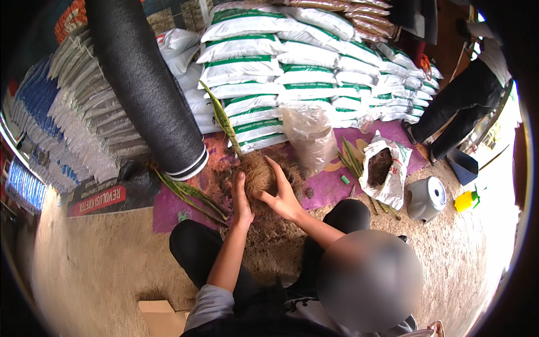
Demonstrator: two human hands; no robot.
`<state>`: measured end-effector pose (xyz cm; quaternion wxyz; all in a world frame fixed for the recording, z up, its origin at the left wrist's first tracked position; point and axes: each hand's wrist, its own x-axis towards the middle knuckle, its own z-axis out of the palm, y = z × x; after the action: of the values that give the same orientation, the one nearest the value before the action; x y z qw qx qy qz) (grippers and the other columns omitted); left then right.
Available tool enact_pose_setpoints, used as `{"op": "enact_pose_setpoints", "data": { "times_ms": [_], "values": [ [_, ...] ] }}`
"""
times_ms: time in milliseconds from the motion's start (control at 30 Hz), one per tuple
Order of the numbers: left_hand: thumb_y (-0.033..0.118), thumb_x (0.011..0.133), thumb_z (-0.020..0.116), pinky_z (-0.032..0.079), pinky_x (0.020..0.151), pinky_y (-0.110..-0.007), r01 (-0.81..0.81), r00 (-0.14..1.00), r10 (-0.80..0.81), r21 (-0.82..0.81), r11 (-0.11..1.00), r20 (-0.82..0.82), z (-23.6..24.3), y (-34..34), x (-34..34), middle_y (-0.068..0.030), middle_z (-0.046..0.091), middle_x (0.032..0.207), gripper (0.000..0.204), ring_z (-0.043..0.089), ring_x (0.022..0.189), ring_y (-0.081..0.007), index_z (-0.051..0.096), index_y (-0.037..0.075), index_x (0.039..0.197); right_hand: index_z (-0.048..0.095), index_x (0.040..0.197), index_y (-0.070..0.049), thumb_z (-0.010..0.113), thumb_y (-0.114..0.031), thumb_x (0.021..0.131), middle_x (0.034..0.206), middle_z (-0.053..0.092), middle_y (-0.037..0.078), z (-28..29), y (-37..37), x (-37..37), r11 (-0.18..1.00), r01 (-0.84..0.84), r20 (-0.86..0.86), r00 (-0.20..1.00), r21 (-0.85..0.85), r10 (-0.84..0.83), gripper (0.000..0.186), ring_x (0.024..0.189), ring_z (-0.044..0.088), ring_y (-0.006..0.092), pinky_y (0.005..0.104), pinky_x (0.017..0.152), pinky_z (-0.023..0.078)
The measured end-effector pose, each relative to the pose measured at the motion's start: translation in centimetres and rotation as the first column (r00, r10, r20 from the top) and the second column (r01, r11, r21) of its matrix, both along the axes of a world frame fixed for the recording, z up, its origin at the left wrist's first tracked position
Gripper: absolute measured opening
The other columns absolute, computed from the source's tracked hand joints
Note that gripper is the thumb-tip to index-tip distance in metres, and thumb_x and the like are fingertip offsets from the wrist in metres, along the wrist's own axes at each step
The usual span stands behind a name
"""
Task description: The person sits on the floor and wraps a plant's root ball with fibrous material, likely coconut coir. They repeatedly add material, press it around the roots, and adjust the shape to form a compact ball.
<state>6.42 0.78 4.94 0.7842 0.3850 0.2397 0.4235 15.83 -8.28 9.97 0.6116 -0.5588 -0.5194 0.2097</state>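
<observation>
A ball of brown coconut fibre (257, 175) is between my two hands, low over a patch of dark soil (300, 177). From its top a tall snake plant leaf (220, 115) stands up, tilted to the left. My left hand (242, 197) presses along the ball's left side with its fingers stretched upward. Around the right side curves my right hand (282, 194), thumb in front and fingers reaching toward the top. The far side of the ball is hidden. More snake plant leaves (191, 194) lie to the left of the ball.
Stacked white and green sacks (247, 67) line the back, with a black roll (149, 84) leaning at left. Rightward are a clear bag (310, 137), an opened soil sack (396, 168), a grey pot (425, 199) and a yellow bottle (465, 201). Another person's legs (457, 106) stand far right.
</observation>
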Motion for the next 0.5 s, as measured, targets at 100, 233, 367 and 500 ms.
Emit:
{"op": "enact_pose_setpoints", "data": {
  "times_ms": [100,233,367,500],
  "values": [
    [0.049,0.088,0.043,0.045,0.089,-0.039,0.032,0.998,-0.028,-0.067,0.997,0.060,1.6,-0.3,-1.1,-0.0124,0.053,0.119,0.059,0.055,0.106,-0.0249,0.044,0.003,0.125,0.020,0.140,-0.003,0.066,-0.023,0.079,0.136,0.035,0.020,0.8,-0.1,-0.6,0.995,-0.085,-0.033,0.996,-0.057,0.083,0.080,0.126,0.035,0.0259,0.0362,0.104,0.029],
    [0.047,0.083,0.053,0.046,0.087,-0.042,0.153,0.956,-0.065,-0.297,0.943,0.286,2.5,0.1,-2.7,-0.0120,0.057,0.114,0.055,0.055,0.105,-0.0255,0.050,0.007,0.121,0.032,0.136,-0.001,0.055,-0.024,0.089,0.127,0.048,0.019,2.8,0.2,0.3,0.982,-0.110,-0.012,0.994,-0.152,0.109,0.057,0.119,0.044,0.0245,0.0346,0.099,0.035],
    [0.047,0.084,0.050,0.046,0.087,-0.042,0.148,0.954,-0.048,-0.327,0.933,0.296,1.6,0.9,-3.4,-0.0117,0.057,0.113,0.054,0.055,0.104,-0.0260,0.050,0.006,0.119,0.050,0.120,0.002,0.058,-0.020,0.087,0.112,0.055,0.016,3.3,1.3,2.3,0.986,0.167,0.250,0.955,-0.011,-0.159,0.041,0.108,0.051,0.0242,0.0326,0.093,0.039],
    [0.049,0.084,0.047,0.046,0.086,-0.042,0.125,0.945,0.003,-0.369,0.921,0.328,1.9,0.9,-3.6,-0.0116,0.056,0.112,0.055,0.055,0.103,-0.0259,0.051,0.006,0.119,0.047,0.120,0.004,0.065,-0.024,0.081,0.123,0.046,0.020,2.6,1.9,2.8,0.958,0.284,0.205,0.937,0.025,-0.284,0.051,0.115,0.046,0.0297,0.0367,0.096,0.037]
  ]
}}
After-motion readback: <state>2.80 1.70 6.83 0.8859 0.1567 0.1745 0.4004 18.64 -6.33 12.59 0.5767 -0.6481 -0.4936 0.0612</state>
